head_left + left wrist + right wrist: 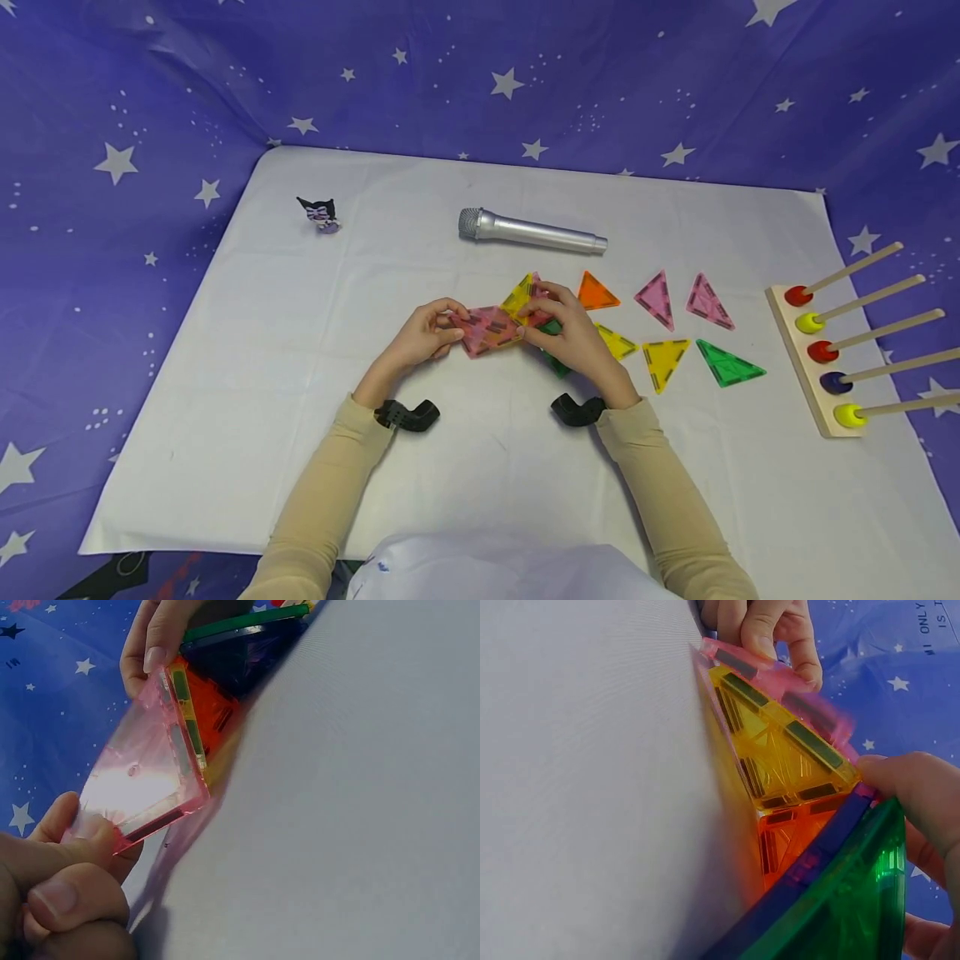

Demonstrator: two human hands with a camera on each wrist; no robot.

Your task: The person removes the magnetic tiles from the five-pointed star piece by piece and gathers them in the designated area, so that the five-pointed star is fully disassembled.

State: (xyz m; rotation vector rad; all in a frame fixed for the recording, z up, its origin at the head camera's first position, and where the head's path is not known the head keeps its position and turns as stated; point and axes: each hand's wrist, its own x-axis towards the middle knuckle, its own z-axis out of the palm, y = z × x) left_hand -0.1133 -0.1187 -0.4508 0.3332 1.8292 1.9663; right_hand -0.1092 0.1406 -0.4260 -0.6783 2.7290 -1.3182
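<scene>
Between its thumb and fingers, my left hand [427, 335] pinches a clear pink triangular magnetic tile [139, 772]. That tile leans against a yellow tile [780, 750] in a small cluster, where the two wrist views show an orange tile [791, 832], a dark blue one [244, 660] and a green one [855, 900]. My right hand [572, 337] grips the cluster from the other side, its thumb tip at the corner where the pink and yellow tiles meet. In the head view this hand hides part of the cluster.
Loose triangular tiles lie right of the hands: an orange one [597, 292], pink ones [656, 298], yellow ones [664, 361] and a green one [729, 363]. A silver microphone [536, 232] and a small figurine [321, 215] sit farther back. A wooden peg board [813, 367] stands at right.
</scene>
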